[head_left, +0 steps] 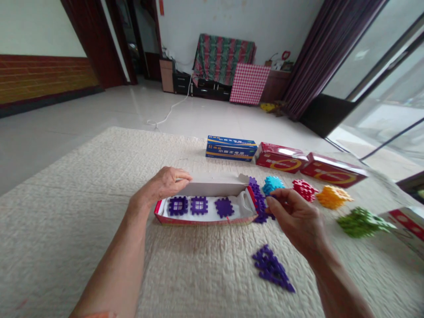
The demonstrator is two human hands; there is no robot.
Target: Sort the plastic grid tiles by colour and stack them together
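A long open box [198, 223] with a red rim sits before me, its flap raised along the far side. Inside, on a white lining, lie two purple window-shaped pieces [178, 206] and a solid purple square piece [224, 207]. My left hand [167, 182] grips the flap at its left end, fingers together. Just right of the box, my right hand [294, 214] pinches a purple interlocking piece, mostly hidden by the fingers. Beside it is a pile of purple pieces [256, 194]. A triangular purple piece [271, 267] lies nearer to me.
Piles of blue pieces [272, 183], red pieces [304, 190], yellow pieces [334, 196] and green pieces [362, 221] lie to the right. Behind stand a blue box [231, 149] and two red boxes [281, 157]. A white-and-red box [406, 227] is at the right edge.
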